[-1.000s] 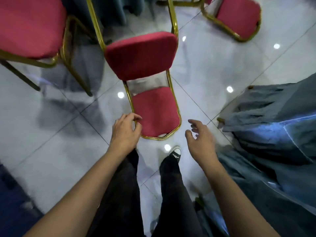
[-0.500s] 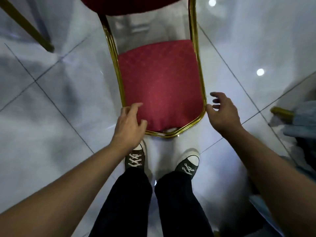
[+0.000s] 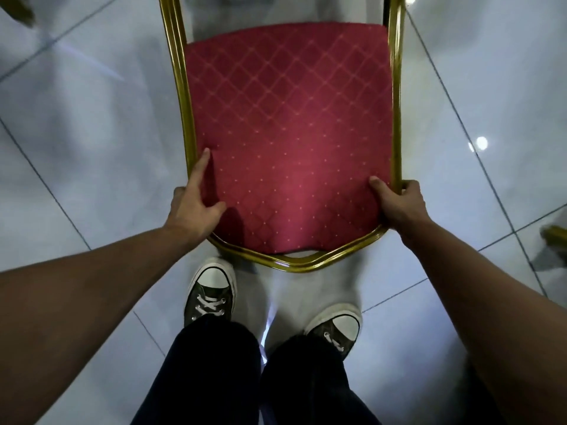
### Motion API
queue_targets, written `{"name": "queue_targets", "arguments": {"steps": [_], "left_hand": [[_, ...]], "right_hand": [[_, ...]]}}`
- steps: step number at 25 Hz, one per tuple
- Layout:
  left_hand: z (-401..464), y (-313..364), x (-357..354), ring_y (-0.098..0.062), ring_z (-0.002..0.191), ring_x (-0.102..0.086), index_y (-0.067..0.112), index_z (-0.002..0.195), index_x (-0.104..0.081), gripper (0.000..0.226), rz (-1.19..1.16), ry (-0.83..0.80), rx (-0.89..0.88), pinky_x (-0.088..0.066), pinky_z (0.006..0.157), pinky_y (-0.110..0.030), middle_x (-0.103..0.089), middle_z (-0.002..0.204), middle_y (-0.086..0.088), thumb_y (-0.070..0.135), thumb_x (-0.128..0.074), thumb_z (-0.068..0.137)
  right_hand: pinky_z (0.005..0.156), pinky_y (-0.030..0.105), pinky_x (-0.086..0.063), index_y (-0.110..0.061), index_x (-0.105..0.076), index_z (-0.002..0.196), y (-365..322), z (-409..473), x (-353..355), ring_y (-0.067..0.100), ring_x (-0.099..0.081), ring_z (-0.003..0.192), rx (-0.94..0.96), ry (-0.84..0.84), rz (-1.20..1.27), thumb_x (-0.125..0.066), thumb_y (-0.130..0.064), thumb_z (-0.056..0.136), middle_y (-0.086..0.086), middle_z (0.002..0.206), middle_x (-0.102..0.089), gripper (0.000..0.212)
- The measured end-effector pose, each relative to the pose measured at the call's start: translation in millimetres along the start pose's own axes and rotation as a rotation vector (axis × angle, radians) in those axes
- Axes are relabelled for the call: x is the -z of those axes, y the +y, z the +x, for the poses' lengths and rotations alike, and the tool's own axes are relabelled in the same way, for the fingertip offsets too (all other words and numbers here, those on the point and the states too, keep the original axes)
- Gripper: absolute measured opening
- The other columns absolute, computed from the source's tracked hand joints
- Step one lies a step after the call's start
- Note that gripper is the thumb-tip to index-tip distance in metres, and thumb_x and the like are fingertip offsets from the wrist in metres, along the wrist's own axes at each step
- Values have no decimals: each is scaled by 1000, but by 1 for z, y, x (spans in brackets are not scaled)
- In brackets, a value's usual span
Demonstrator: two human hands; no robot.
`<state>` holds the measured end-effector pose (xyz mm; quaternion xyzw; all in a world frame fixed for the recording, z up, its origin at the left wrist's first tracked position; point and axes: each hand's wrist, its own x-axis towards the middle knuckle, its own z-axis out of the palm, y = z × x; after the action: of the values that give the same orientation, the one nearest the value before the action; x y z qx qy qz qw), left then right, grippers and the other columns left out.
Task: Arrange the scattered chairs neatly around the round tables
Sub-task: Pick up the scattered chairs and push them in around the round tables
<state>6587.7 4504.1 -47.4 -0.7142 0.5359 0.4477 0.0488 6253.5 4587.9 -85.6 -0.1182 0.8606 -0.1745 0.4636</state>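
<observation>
a red padded chair with a gold metal tube frame [image 3: 288,142] is occupying the centre and upper half of the frame, standing on a glossy pale grey tiled floor [image 3: 76,124]. its seat is running lengthwise up and down the picture: the rounded gold edge is pointing toward the lower centre, nearest the person, and the two gold side rails are running on up out of the top edge. the diamond-patterned cushion is lying inside the frame.

the left hand [image 3: 193,207] is resting on the seat's lower left corner, index finger lying straight along the left rail, thumb spread onto the cushion; the other fingers are hidden, so its hold is loose and not closed.

the right hand [image 3: 399,204] is gripping the lower right corner, thumb pressing on the cushion, fingers curling round the right rail.

two dark lace-up sneakers with white toe caps [image 3: 211,296] are standing just below the rounded edge, under black trousers [image 3: 214,372].

a gold object at the right edge is blurred.
</observation>
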Motion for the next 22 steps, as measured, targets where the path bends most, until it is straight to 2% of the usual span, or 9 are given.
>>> {"name": "queue_targets", "arguments": {"steps": [4, 7, 11, 16, 17, 18, 20, 22], "left_hand": [[-53, 27, 30, -36, 108, -61, 67, 147, -6, 96, -17, -3, 23, -46, 109, -41, -52, 132, -18, 32, -73, 87], [-114, 65, 81, -33, 127, -51, 55, 152, -15, 91, -54, 50, 76, -37, 112, -35, -48, 141, -12, 44, -75, 84], [-214, 140, 173, -33, 132, -50, 39, 150, -32, 79, -37, 147, 92, -41, 113, -47, -52, 144, -7, 51, -73, 83], [-315, 252, 301, -34, 118, -59, 17, 127, -54, 62, -3, 306, 123, -45, 99, -38, -65, 126, -8, 53, -75, 81], [-328, 273, 325, -35, 118, -59, 16, 124, -56, 59, 17, 317, 129, -45, 99, -39, -65, 125, -9, 52, -75, 82], [-340, 294, 348, -35, 118, -59, 15, 122, -58, 56, 38, 326, 126, -46, 101, -39, -66, 124, -10, 51, -74, 83], [-363, 330, 388, -36, 118, -58, 14, 118, -65, 44, 67, 347, 114, -46, 104, -42, -67, 123, -12, 43, -71, 86], [-384, 358, 414, -36, 118, -57, 16, 113, -69, 31, 67, 345, 81, -46, 105, -43, -66, 124, -13, 36, -65, 89]], "right_hand": [[99, 53, -50, -14, -43, 132, -20, -49, 46, 34, -60, 112, 39, 47, -143, -63, -71, 81, 3, 110, -55, 79], [97, 49, -50, -14, -45, 126, -60, -120, 99, 37, -61, 110, 58, 23, -250, -59, -76, 80, 8, 110, -60, 79], [91, 42, -47, -11, -50, 126, -144, -233, 180, 38, -60, 112, 83, 32, -315, -55, -80, 79, 15, 120, -63, 83], [87, 45, -54, -4, -59, 120, -272, -348, 292, 39, -63, 107, 87, 30, -360, -63, -75, 77, 17, 117, -65, 83], [82, 46, -58, -4, -60, 117, -297, -365, 311, 39, -66, 101, 67, 26, -332, -68, -71, 77, 16, 114, -65, 79], [70, 44, -61, -5, -61, 109, -322, -381, 329, 37, -69, 90, 52, 29, -284, -72, -65, 77, 15, 107, -66, 69], [42, 33, -53, -7, -57, 87, -364, -413, 356, 30, -67, 64, 36, 34, -203, -76, -49, 82, 13, 90, -66, 46], [38, 29, -47, -7, -52, 78, -392, -442, 372, 29, -63, 56, 30, 25, -167, -72, -33, 88, 17, 86, -66, 34]]}}
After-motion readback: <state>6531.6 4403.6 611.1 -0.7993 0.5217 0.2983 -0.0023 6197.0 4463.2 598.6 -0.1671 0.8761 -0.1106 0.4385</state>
